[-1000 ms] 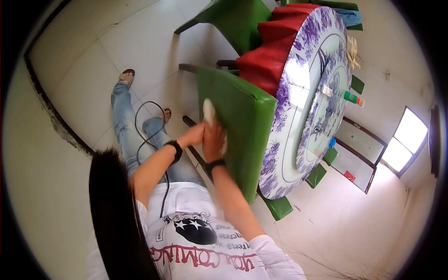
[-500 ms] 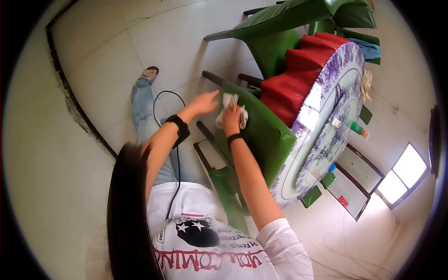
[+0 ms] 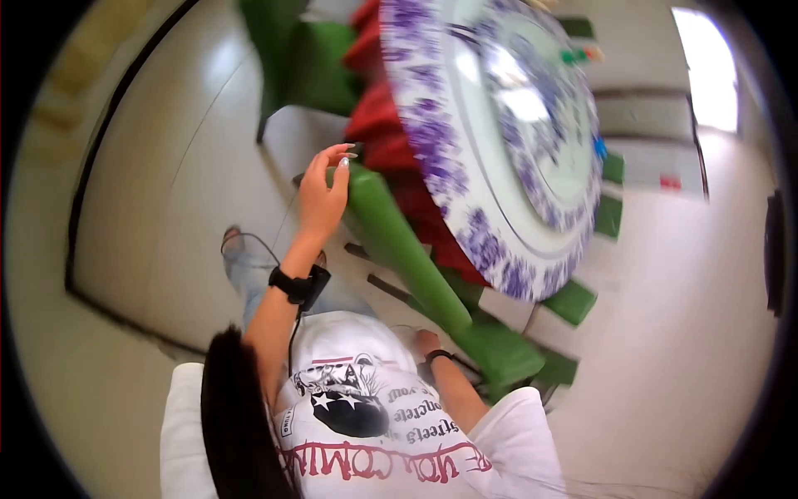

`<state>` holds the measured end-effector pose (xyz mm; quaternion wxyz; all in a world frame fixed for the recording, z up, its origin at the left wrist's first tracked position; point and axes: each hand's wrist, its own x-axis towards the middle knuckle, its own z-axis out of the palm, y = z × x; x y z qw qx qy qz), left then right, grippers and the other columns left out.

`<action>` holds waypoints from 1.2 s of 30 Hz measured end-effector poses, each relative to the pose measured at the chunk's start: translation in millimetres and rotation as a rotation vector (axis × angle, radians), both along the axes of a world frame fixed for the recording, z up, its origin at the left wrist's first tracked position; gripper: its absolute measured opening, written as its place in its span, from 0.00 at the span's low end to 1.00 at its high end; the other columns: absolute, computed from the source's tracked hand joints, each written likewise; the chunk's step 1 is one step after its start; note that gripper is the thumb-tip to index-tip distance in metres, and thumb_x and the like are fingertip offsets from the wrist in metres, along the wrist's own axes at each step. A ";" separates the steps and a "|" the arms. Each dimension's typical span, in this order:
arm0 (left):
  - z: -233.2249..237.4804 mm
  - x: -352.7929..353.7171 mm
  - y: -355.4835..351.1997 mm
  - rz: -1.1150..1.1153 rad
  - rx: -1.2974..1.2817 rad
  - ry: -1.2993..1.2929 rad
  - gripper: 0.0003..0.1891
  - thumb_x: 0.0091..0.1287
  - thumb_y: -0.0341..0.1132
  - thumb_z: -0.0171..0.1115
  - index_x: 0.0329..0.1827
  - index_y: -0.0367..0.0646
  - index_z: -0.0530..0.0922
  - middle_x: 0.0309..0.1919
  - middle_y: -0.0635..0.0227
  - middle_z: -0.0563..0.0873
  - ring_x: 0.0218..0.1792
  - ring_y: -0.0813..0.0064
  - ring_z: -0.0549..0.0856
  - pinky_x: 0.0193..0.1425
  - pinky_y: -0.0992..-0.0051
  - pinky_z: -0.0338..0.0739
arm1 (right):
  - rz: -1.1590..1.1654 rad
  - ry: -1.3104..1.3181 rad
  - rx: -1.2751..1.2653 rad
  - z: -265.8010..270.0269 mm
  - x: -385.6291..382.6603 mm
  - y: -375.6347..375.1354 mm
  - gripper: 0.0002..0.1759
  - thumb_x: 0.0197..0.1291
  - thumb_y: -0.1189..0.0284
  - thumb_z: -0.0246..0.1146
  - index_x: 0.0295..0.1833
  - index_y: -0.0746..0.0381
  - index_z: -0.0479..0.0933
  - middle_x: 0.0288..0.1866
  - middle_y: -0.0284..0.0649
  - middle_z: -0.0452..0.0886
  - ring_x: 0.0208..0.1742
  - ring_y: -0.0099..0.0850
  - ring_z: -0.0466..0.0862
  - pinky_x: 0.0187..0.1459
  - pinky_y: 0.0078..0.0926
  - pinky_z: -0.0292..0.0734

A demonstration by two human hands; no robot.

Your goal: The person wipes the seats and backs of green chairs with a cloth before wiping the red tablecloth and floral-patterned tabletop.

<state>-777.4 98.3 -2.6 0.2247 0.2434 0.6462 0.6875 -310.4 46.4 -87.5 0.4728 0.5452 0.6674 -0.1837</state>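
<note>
My left hand (image 3: 322,193), with a black band and device at the wrist, is raised at the upper end of a green chair back (image 3: 403,249). Its fingers are bent and apart from the thumb, with nothing seen between them. Low beside my shirt is my right hand (image 3: 427,341), near the green chair's lower part (image 3: 503,358). Its fingers are mostly hidden, so what it holds, if anything, cannot be made out. The white cloth is out of sight.
A round table (image 3: 465,166) with a purple floral rim and red skirt (image 3: 378,112) stands beyond the chair. Another green chair (image 3: 312,71) is at the upper left. A black cable runs by my legs. A green-capped container (image 3: 573,56) sits on the table.
The view has swung. My right hand has dropped from the chair back to low beside my body, and the cloth is no longer seen. My left hand is now at the chair back's end.
</note>
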 end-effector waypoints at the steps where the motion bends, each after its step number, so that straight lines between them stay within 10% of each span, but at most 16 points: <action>1: 15.0 6.2 11.4 -0.089 0.016 0.183 0.13 0.66 0.34 0.58 0.52 0.44 0.80 0.40 0.67 0.86 0.41 0.70 0.83 0.48 0.73 0.75 | -0.173 0.056 0.056 -4.6 23.2 -9.5 0.23 0.52 0.63 0.62 0.51 0.67 0.79 0.50 0.54 0.82 0.54 0.47 0.81 0.53 0.42 0.75; 4: 35.5 23.2 33.2 -0.373 -0.200 0.926 0.10 0.63 0.37 0.60 0.42 0.44 0.84 0.33 0.65 0.86 0.36 0.62 0.83 0.43 0.64 0.75 | -0.731 0.311 0.313 -50.8 87.6 -51.3 0.27 0.47 0.63 0.67 0.51 0.68 0.78 0.47 0.53 0.83 0.48 0.44 0.83 0.47 0.38 0.77; 11: 30.5 6.4 24.1 -0.634 -0.236 1.085 0.14 0.62 0.41 0.60 0.24 0.43 0.84 0.25 0.64 0.83 0.32 0.59 0.81 0.37 0.62 0.75 | -1.360 0.638 0.890 -22.9 5.3 -138.5 0.23 0.48 0.68 0.69 0.49 0.70 0.77 0.40 0.47 0.84 0.41 0.39 0.84 0.44 0.36 0.76; 20: 32.1 -0.6 -3.1 -0.719 -0.180 1.075 0.12 0.64 0.38 0.58 0.29 0.42 0.85 0.33 0.66 0.86 0.38 0.60 0.82 0.42 0.63 0.76 | -1.084 0.792 1.680 115.9 -134.0 -164.1 0.20 0.56 0.80 0.62 0.56 0.69 0.75 0.59 0.50 0.75 0.59 0.42 0.75 0.60 0.34 0.67; 26: 34.0 -17.0 -61.0 -0.863 -0.202 1.113 0.11 0.65 0.36 0.58 0.38 0.38 0.84 0.42 0.62 0.87 0.48 0.54 0.81 0.53 0.61 0.75 | -0.465 0.813 1.371 165.2 -166.8 -110.6 0.36 0.41 0.82 0.60 0.62 0.53 0.76 0.59 0.46 0.71 0.53 0.46 0.71 0.56 0.36 0.68; 36: 20.0 -35.9 -184.3 -0.962 -0.466 0.926 0.14 0.63 0.33 0.61 0.50 0.39 0.82 0.54 0.60 0.82 0.61 0.51 0.74 0.64 0.60 0.69 | -0.425 0.891 0.572 131.8 -163.8 -127.5 0.25 0.49 0.64 0.67 0.57 0.46 0.79 0.47 0.36 0.76 0.50 0.44 0.73 0.49 0.36 0.68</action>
